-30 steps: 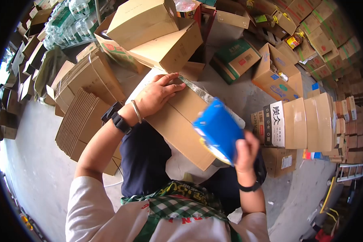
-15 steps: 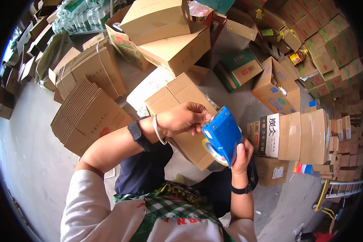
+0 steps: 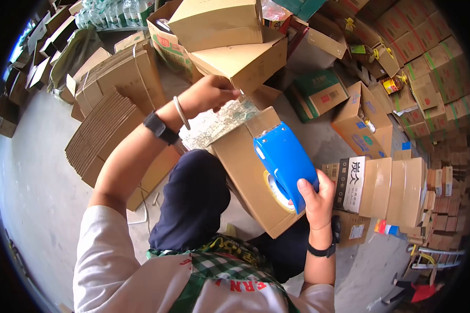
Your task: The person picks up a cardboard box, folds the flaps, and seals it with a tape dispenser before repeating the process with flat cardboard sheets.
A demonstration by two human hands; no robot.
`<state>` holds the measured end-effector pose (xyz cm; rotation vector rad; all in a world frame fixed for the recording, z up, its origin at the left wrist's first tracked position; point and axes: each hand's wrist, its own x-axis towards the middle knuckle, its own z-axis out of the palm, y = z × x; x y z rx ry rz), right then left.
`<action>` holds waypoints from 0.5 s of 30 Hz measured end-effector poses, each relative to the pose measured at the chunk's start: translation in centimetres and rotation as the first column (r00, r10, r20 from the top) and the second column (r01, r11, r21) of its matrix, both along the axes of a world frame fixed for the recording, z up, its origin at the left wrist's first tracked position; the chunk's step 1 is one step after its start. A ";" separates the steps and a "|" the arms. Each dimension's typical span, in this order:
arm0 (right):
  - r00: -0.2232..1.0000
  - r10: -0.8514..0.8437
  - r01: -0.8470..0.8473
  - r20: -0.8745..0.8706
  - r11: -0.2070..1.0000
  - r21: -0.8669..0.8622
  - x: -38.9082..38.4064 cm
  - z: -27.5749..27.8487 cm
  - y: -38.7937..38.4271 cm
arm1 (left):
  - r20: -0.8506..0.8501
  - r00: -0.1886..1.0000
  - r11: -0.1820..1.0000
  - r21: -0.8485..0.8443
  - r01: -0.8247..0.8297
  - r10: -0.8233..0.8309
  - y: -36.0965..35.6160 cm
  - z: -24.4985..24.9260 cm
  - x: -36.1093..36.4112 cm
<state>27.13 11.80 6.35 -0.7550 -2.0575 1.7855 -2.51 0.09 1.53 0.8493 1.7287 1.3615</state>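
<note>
The blue tape dispenser (image 3: pixel 284 161) hides part of the cardboard box (image 3: pixel 245 172) and most of its own tape roll (image 3: pixel 275 191), and the right hand (image 3: pixel 316 201) curls out of sight behind it. The left hand (image 3: pixel 209 94) pinches a clear tape strip (image 3: pixel 230 112) whose glare swallows the fingertips. The lens's dark rim cuts off the stacked cartons (image 3: pixel 444 62), whose print is too small to read.

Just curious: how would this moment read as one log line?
left hand: holds tape end | right hand: grips blue tape dispenser | carton: on lap

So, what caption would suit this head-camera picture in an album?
Left hand stretches clear tape from a blue dispenser in the right hand over a cardboard box.
</note>
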 end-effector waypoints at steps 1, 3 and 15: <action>1.000 0.003 -0.003 -0.002 1.000 -0.003 -0.9 0.2 -0.2 | 0.060 0.998 1.000 -0.022 0.003 -0.002 -0.2 -0.4 -1.2; 0.994 0.002 -0.008 0.110 0.999 0.050 -2.6 0.5 -0.5 | 0.040 0.999 0.999 0.003 -0.033 0.033 0.0 -1.7 -2.0; 0.978 -0.003 -0.026 0.208 0.990 0.139 -4.6 0.1 -0.4 | 0.159 0.982 0.990 -0.088 0.114 -0.099 1.1 -15.1 1.1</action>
